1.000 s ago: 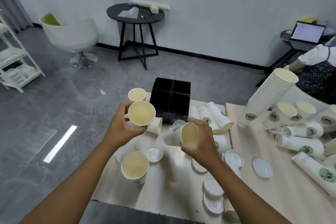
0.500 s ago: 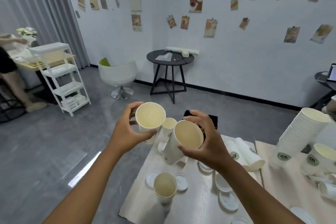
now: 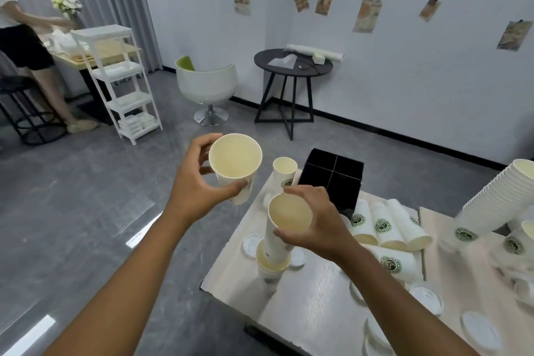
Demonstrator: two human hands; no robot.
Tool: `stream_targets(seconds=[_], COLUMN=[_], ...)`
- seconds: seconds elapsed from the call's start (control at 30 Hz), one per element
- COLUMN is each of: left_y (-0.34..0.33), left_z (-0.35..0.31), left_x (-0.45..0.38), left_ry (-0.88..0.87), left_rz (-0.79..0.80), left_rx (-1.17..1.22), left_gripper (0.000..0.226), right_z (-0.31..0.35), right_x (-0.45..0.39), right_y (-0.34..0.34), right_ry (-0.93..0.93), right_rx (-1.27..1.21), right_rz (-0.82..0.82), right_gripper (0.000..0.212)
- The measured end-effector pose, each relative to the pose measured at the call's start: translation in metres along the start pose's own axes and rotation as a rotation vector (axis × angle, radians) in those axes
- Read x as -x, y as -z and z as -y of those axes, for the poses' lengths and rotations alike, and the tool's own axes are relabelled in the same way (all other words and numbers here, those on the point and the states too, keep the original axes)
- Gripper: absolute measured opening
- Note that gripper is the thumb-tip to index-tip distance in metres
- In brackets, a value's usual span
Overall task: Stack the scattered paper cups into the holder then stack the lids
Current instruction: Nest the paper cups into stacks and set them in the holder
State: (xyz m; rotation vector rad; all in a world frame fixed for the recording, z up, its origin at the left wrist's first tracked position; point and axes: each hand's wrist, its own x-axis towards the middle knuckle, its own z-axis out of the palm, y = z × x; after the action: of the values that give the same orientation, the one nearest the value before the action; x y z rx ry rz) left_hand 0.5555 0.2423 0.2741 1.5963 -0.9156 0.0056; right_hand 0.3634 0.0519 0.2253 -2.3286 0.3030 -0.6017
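Above the table edge, left hand (image 3: 199, 185) gripping raised cup (image 3: 234, 164), right hand (image 3: 318, 220) lowering second cup (image 3: 284, 225) into upright cup (image 3: 270, 264)

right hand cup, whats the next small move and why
Probably push it straight down. The right hand grips a cup whose base already sits inside the upright cup on the table, but most of it still sticks out. The left hand holds another cup, ready to go in next.

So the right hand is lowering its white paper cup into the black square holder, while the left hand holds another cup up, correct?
Not quite. In the head view the right hand is lowering its white paper cup into an upright cup on the table, not the black square holder. The left hand does hold another cup up.
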Motion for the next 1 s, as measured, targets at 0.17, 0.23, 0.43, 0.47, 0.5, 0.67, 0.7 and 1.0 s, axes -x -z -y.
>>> stream_targets(seconds=[0.17,0.23,0.43,0.47,0.5,0.67,0.7,1.0], left_y=[-0.003,-0.005,-0.01,-0.01,-0.01,-0.008,-0.009,-0.032], left_z=[0.004,0.007,0.012,0.011,0.009,-0.007,-0.012,-0.033], left_x=[0.008,0.013,0.025,0.026,0.026,0.028,0.029,0.04], left_ry=[0.023,0.033,0.056,0.06,0.062,0.054,0.051,0.064], left_rz=[-0.001,0.002,0.015,0.013,0.011,0.009,0.017,0.127], left_rx=[-0.019,-0.034,-0.049,-0.043,-0.035,0.027,0.04,0.089], left_gripper=[0.093,0.093,0.092,0.093,0.093,0.091,0.091,0.087], right_z=[-0.015,-0.023,-0.043,-0.046,-0.048,-0.048,-0.044,0.008], right_x=[0.009,0.013,0.023,0.025,0.026,0.029,0.027,0.005], right_y=[-0.016,-0.023,-0.047,-0.049,-0.05,-0.042,-0.038,0.013], right_ry=[-0.06,-0.085,-0.156,-0.171,-0.18,-0.137,-0.127,0.006], right_rx=[-0.001,-0.005,0.016,0.014,0.009,-0.018,-0.04,-0.249], right_rz=[0.051,0.082,0.195,0.221,0.242,0.195,0.162,-0.06], right_gripper=[0.085,0.085,0.091,0.093,0.096,0.091,0.089,0.096])
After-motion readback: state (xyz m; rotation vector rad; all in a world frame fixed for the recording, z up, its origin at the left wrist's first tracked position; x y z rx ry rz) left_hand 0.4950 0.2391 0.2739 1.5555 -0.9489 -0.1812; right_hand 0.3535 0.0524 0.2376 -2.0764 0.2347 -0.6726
